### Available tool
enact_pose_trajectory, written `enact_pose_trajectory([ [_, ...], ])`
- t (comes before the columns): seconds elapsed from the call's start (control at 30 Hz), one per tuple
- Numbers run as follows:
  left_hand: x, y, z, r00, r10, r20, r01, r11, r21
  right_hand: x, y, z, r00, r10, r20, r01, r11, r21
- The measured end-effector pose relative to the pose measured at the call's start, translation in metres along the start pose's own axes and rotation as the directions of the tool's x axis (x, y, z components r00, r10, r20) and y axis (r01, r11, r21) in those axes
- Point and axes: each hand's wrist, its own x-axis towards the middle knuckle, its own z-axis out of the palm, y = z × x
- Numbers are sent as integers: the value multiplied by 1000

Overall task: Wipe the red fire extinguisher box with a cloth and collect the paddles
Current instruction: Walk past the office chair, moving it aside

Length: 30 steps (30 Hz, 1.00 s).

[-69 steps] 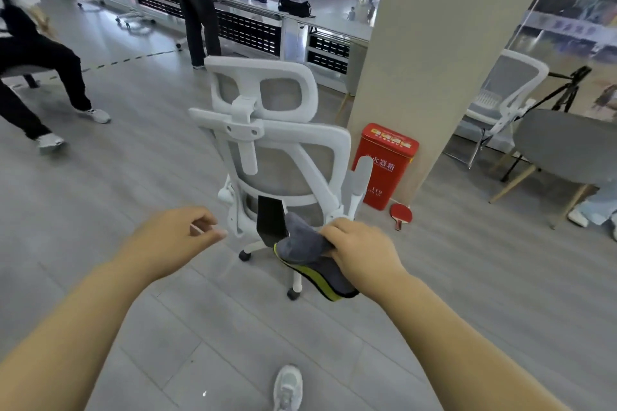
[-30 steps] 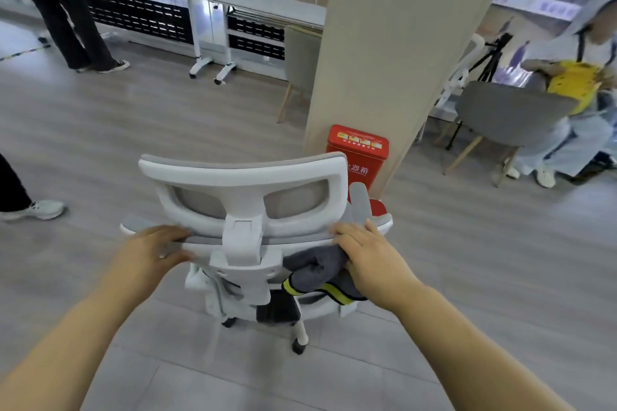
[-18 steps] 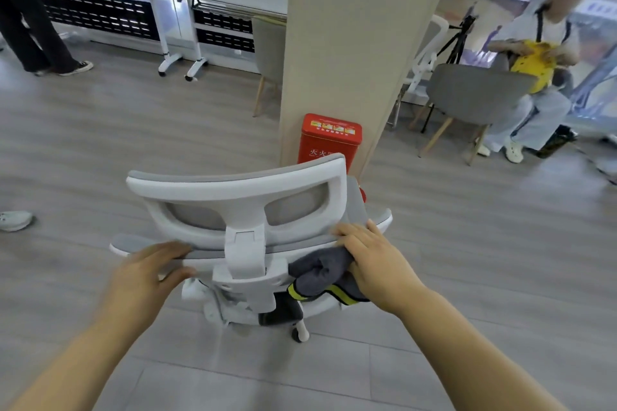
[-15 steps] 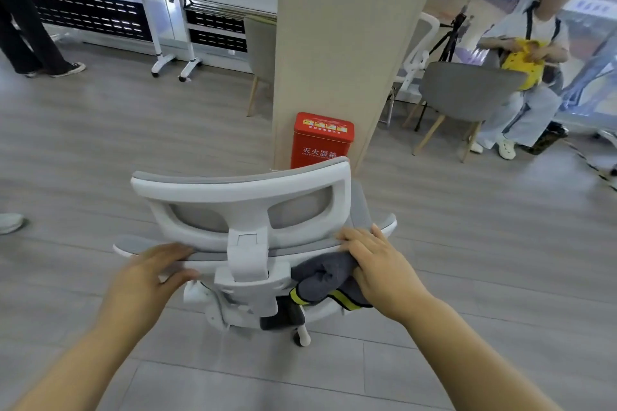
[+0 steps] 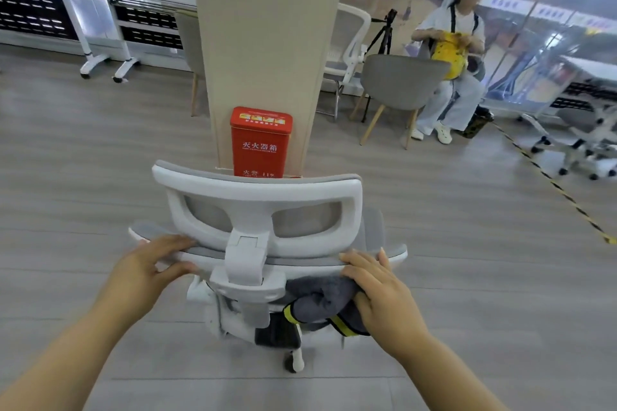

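The red fire extinguisher box (image 5: pixel 261 140) stands on the floor against a beige pillar (image 5: pixel 267 27). A white office chair (image 5: pixel 263 210) with grey mesh stands between me and the box. My left hand (image 5: pixel 147 272) grips the left end of the chair's back rail. My right hand (image 5: pixel 380 290) rests on the right end of the rail and holds a grey cloth (image 5: pixel 320 300) with a yellow edge. A sliver of red, perhaps a paddle (image 5: pixel 293 177), shows at the box's foot; the chair hides the rest.
A seated person (image 5: pixel 454 53) with a yellow bag sits at the back right behind a grey chair (image 5: pixel 400 87). A tripod (image 5: pixel 380 37), another white chair (image 5: pixel 347 43) and white desks (image 5: pixel 100 10) stand further back. Yellow-black tape (image 5: pixel 551 183) runs across the floor at right.
The view has swung so the red box now sits centred behind the chair. Both hands stay on the chair's back, the cloth still in my right hand.
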Motion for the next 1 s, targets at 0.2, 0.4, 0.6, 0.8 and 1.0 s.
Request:
enact_pose_trajectory([
  [0.2,31,46,53,988,94,122,-97,995,24,-31,45,-24,992,120,-47,-122,992,-35],
  [0.4,84,71,104,964,156,213,-183,976,114,-40,84,-42,962,251,-109,-261,962,-84],
  [0.6,141,108,157,925,247,288,-299,942,153,-30,131,-60,909,394,-137,-408,909,-91],
  [0.8,205,143,207,856,315,411,-380,921,85,-10,184,-85,828,550,-113,-560,821,-109],
  [1.0,267,176,258,758,393,521,-502,861,81,6,234,-94,703,693,-159,-710,695,-113],
])
